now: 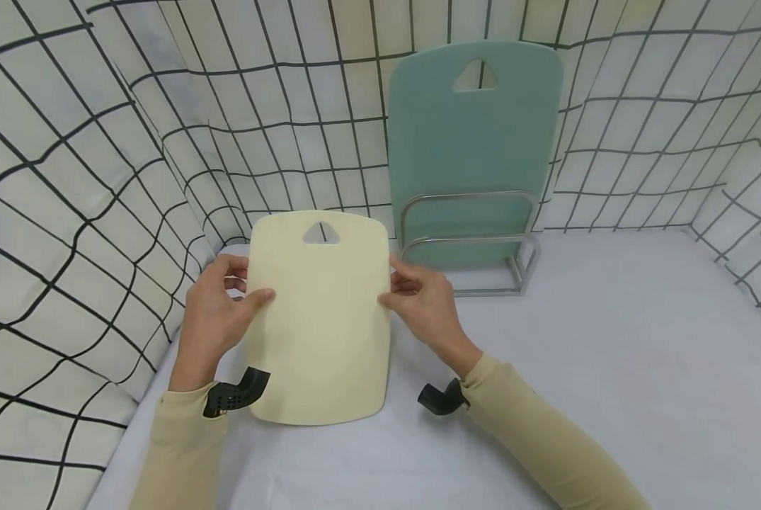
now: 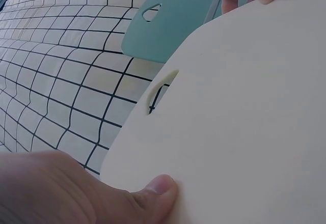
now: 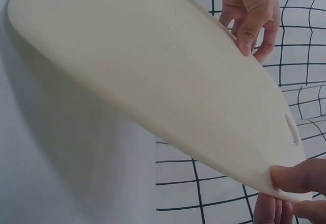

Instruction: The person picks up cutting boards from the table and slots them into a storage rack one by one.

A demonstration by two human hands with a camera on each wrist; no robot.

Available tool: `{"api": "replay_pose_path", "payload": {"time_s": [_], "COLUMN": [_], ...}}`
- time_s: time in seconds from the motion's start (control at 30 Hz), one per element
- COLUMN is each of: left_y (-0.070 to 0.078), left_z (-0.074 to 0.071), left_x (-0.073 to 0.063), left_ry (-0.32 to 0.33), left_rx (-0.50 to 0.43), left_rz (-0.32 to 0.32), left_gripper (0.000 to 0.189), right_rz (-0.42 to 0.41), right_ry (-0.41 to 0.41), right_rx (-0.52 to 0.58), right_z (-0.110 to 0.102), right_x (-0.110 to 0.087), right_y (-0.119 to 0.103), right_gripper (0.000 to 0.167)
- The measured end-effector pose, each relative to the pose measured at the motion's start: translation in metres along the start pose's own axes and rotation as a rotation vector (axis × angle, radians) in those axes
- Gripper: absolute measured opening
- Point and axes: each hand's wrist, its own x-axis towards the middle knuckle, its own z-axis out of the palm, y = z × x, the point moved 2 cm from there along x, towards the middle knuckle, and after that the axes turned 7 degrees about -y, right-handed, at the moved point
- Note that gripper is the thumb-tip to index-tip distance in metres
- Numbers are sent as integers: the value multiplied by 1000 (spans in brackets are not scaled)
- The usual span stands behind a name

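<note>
Flanking the cream board (image 1: 319,322), both hands (image 1: 216,312) (image 1: 432,306) pinch its sides.

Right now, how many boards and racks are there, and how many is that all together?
Boards: 2 (cream board, green board)
Racks: 1 (metal rack)
Total: 3

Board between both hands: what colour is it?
The board is a plain, pale cream-yellow; the head view shows it best.
</note>
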Motion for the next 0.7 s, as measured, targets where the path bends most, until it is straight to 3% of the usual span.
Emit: {"api": "replay_pose_path", "payload": {"time_s": [0.7], "left_y": [4], "left_z": [1], "left_x": [-2], "left_ry": [51], "left_rx": [-58], "left_rz": [-11], "left_gripper": [51], "right_rz": [-57], "right_ry": [26], "right_rx": [11], "right_z": [-3], "right_x": [-3], "right_y": [-6], "right_gripper": [62]}}
